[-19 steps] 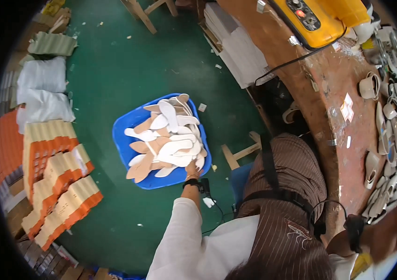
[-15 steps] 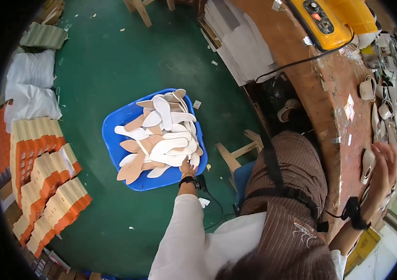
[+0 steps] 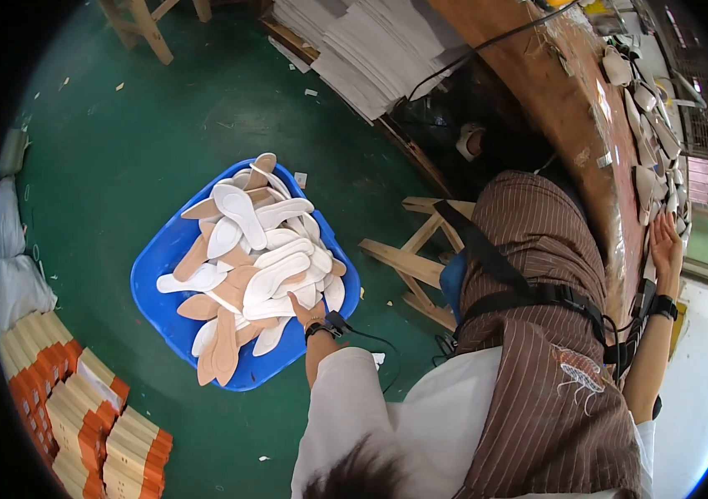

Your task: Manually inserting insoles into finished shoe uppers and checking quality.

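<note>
A blue tub [image 3: 158, 324] on the floor is heaped with shoe insoles [image 3: 237, 212], some white and some tan. At the tub's near right side, my left hand [image 3: 311, 313] reaches into the heap. Its fingers close at the end of a white insole [image 3: 267, 308], and some fingertips are hidden among the others. My right hand [image 3: 666, 244] is over the workbench [image 3: 612, 208] at the right, empty, with its fingers stretched out. Close beyond it lie several pale shoes [image 3: 648, 190].
A wooden stool [image 3: 408, 264] stands between the tub and my legs. Stacked white sheets [image 3: 371, 50] sit beneath the bench's far end. Orange-and-cream stacked pieces [image 3: 71, 407] and white sacks [image 3: 17, 291] line the left. A black cable [image 3: 487, 46] crosses the bench edge.
My view has turned, bringing the tub left and closer. My left hand has come onto the white insole's end. My right hand has straightened, beside the shoes; the yellow machine has mostly left view.
</note>
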A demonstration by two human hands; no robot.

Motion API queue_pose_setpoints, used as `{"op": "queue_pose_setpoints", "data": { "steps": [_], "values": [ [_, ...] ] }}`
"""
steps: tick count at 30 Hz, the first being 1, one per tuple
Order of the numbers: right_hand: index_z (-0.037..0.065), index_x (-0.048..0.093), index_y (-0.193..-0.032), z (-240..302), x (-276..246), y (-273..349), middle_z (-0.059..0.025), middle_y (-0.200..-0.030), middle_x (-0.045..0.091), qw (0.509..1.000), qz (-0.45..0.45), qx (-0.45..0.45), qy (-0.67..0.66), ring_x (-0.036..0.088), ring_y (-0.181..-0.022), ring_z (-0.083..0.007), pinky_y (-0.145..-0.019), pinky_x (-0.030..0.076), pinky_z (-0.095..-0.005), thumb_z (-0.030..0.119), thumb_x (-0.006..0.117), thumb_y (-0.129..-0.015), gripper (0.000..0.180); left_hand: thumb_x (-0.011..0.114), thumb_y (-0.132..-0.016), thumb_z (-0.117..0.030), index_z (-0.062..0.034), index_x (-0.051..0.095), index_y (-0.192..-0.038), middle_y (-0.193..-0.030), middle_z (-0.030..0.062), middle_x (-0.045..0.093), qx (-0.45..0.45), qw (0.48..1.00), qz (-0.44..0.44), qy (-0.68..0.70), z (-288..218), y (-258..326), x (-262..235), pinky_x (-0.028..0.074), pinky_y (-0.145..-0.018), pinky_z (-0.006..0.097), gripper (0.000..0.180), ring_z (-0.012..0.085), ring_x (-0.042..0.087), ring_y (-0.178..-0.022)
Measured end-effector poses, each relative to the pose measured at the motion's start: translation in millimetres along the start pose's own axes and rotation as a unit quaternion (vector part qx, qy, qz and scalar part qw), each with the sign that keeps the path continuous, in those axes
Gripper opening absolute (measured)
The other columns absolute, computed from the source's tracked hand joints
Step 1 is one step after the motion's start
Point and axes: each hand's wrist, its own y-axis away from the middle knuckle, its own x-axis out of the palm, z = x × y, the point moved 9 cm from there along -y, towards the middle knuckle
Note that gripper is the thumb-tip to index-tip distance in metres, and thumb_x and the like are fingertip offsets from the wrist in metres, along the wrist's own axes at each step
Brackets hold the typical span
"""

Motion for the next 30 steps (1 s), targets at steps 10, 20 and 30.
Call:
{"op": "queue_pose_setpoints", "data": {
  "steps": [10, 20, 30],
  "values": [
    [0.007, 0.050, -0.142, -12, -31, 28, -0.0102, -0.138, 0.055, 0.996, -0.081, 0.003, -0.038, 0.055, -0.126, -0.0226, -0.111, 0.045, -0.0382, -0.004, 0.057, -0.091, 0.053, 0.077, -0.064, -0.074, -0.0157, 0.039, -0.145, -0.140, 0.0122, 0.042, -0.122, 0.975, -0.107, -0.150, 12, -59, -5, 0.036, -0.102, 0.055, 0.106, 0.0380, 0.042, -0.124],
    [0.007, 0.047, -0.144, -8, -58, 39, -0.0099, -0.141, 0.054, 0.994, -0.101, -0.018, -0.035, 0.054, -0.129, -0.0238, -0.112, 0.044, -0.0381, -0.006, 0.056, -0.089, 0.057, 0.078, -0.075, -0.060, -0.0174, 0.054, -0.127, -0.111, 0.0042, 0.058, -0.084, 0.995, -0.010, -0.049, -1, -40, 122, 0.047, -0.094, 0.054, 0.071, 0.0239, 0.054, -0.100],
    [0.006, 0.042, -0.148, -34, -23, 14, -0.0134, -0.143, 0.052, 0.997, -0.080, 0.006, -0.019, 0.051, -0.133, -0.0245, -0.113, 0.042, -0.0386, 0.005, 0.053, -0.095, 0.054, 0.067, -0.084, -0.026, -0.0063, 0.059, -0.118, -0.114, 0.0120, 0.066, 0.004, 1.000, 0.016, 0.027, -48, -72, 59, 0.053, -0.078, 0.050, 0.040, 0.0323, 0.064, -0.098]
  ]
}}
